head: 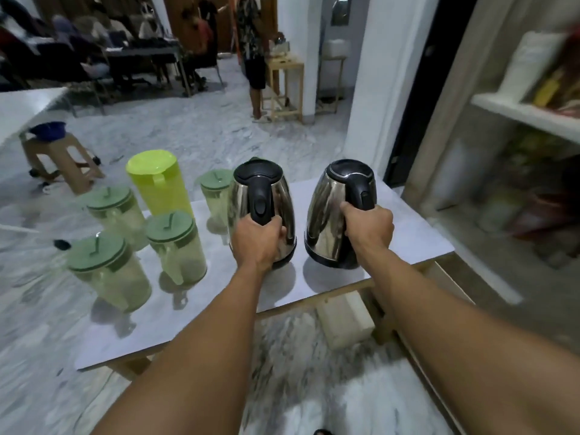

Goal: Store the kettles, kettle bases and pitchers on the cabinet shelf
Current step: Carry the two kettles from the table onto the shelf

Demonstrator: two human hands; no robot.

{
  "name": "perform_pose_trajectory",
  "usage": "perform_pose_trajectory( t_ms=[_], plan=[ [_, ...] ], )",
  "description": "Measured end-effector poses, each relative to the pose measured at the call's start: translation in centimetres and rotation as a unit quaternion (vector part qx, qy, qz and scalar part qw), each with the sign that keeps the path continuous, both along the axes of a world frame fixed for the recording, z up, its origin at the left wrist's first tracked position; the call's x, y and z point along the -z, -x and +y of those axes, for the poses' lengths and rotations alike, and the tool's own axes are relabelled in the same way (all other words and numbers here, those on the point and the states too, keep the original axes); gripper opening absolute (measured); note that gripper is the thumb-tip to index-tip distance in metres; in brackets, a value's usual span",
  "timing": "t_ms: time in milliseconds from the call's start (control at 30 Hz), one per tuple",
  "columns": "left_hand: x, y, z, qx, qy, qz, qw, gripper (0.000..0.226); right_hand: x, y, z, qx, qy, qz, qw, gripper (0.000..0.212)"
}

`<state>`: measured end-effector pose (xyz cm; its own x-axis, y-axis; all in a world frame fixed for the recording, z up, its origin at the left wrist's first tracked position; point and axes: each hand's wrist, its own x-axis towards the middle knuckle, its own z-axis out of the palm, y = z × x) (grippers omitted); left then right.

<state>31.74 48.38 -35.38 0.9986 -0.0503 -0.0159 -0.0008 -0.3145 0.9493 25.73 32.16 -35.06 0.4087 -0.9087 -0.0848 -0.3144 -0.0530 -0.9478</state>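
Two steel kettles with black lids and handles hang just above a low grey table (408,227). My left hand (255,243) grips the handle of the left kettle (282,196). My right hand (370,229) grips the handle of the right kettle (326,211). To the left on the table stand several clear pitchers with dark green lids, among them the nearest pitcher (110,271), and one tall lime-green pitcher (160,186). The white cabinet (527,114) with its shelves is at the right. No kettle bases are visible.
The cabinet shelves hold blurred packets and containers. A white block (345,318) lies under the table. A plastic stool (59,158) with a blue bowl stands at the left. Several people are at desks in the back, and one person stands by a wooden stand (285,86).
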Motion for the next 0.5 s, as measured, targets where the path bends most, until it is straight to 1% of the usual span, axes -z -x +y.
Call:
perform_pose_trajectory(
  t_ms=[67,233,300,367,433,467,500],
  plan=[
    [-2.4,1.6,-0.1,0.041,0.023,-0.027,0.999,0.023,-2.7,3.0,0.4,0.046,0.012,-0.028,0.998,0.021],
    [-9.3,7.7,-1.3,0.123,0.071,-0.110,0.984,0.042,-9.0,12.4,1.0,0.134,0.047,-0.097,0.985,0.032],
    [-11.8,10.6,-2.1,0.161,0.106,-0.100,0.976,0.054,-11.4,16.6,1.3,0.173,0.068,-0.119,0.975,0.035],
    [-13.9,13.3,-3.3,0.204,0.142,-0.081,0.965,0.066,-13.5,20.3,1.2,0.207,0.078,-0.147,0.964,0.050],
    [-15.6,16.2,-4.6,0.249,0.167,-0.079,0.951,0.069,-15.1,23.3,0.8,0.241,0.090,-0.155,0.954,0.070],
    [-16.5,17.8,-5.3,0.269,0.175,-0.081,0.944,0.070,-15.9,25.0,0.7,0.257,0.101,-0.152,0.949,0.075],
    [-17.2,19.4,-5.9,0.286,0.178,-0.084,0.938,0.071,-16.5,26.5,0.4,0.272,0.112,-0.146,0.945,0.075]
  ],
)
